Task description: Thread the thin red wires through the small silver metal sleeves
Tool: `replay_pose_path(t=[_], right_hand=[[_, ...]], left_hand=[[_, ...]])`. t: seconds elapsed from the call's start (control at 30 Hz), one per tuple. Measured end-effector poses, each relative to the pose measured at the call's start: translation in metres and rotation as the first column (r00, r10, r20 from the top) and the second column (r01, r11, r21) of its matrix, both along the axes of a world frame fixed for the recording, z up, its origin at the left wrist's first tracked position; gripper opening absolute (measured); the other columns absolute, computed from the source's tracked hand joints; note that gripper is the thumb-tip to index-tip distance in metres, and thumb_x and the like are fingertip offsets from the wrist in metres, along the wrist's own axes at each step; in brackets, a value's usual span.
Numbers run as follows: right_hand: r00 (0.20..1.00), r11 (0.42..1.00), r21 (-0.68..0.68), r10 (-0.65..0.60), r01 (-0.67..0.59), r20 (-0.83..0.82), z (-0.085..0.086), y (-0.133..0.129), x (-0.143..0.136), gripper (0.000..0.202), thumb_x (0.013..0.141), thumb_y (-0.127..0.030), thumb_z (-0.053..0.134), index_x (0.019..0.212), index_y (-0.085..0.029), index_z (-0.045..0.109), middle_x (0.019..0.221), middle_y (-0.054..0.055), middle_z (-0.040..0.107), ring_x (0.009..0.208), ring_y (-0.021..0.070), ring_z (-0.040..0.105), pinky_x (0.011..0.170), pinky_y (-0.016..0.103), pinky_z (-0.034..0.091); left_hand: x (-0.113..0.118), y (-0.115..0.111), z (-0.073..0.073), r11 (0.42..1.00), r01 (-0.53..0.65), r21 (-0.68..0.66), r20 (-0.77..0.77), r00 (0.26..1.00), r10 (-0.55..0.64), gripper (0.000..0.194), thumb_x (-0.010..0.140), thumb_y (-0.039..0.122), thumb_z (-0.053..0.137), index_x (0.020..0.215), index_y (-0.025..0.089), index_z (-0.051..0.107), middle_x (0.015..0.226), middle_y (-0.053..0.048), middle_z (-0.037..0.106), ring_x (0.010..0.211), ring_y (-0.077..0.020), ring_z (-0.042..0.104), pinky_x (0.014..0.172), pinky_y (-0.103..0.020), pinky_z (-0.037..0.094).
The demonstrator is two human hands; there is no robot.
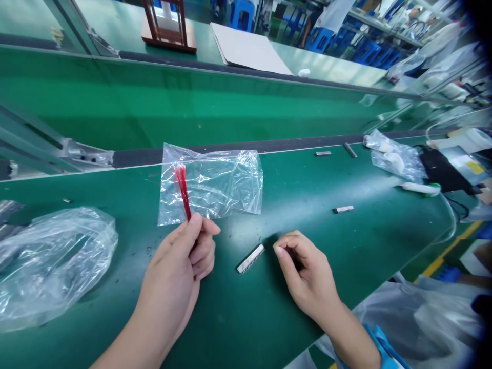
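Left hand (179, 269): grips red wires (183, 192) (tips fanned)
Right hand (309, 274): pinched closed, contents unclear
White strip (250, 259): between hands

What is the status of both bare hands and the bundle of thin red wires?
Left hand gripping bundle of thin red wires. Right hand pinched closed, contents unclear, beside black-and-white rectangular strip. Clear, crinkled plastic bag beyond left hand.

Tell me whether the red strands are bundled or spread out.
Bundled: the left hand pinches the red strands together, and only their far tips fan out slightly.
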State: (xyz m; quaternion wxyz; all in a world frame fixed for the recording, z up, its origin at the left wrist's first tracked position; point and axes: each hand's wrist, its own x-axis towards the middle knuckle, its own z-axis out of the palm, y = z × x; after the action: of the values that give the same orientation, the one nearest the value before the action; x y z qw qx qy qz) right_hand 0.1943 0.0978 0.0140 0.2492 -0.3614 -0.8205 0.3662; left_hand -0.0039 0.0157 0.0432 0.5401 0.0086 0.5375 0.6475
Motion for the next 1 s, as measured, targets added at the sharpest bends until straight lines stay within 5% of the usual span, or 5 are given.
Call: replay_pose_path(t=[0.67,1.0], right_hand=[[0.998,0.998,0.053,0.044,-0.046,0.049,-0.0012,-0.0015,-0.0032,0.014,0.097,-0.013,0.052,0.088,-0.021,0.057,0.082,0.002,0.060,0.071,0.0154,0.057,0.064,0.027,0.044],[1.000,1.000,0.019,-0.001,0.001,-0.003,-0.0022,-0.0021,-0.0030,0.010,0.094,-0.017,0.059,0.101,-0.020,0.067,0.082,0.003,0.062,0.065,0.0146,0.058,0.059,0.027,0.046]], left_hand=[[0.0009,-0.0014,0.0027,1.000,-0.026,-0.013,0.014,1.000,0.026,0.033,0.092,0.043,0.060,0.072,0.018,0.064,0.054,0.006,0.026,0.046,-0.0073,0.023,0.041,-0.019,0.027],[0.0023,-0.0003,0.0031,0.999,-0.031,0.022,0.005,1.000,0.031,0.028,0.088,0.044,0.065,0.075,0.019,0.064,0.053,0.005,0.040,0.043,-0.0085,0.036,0.041,-0.021,0.036]])
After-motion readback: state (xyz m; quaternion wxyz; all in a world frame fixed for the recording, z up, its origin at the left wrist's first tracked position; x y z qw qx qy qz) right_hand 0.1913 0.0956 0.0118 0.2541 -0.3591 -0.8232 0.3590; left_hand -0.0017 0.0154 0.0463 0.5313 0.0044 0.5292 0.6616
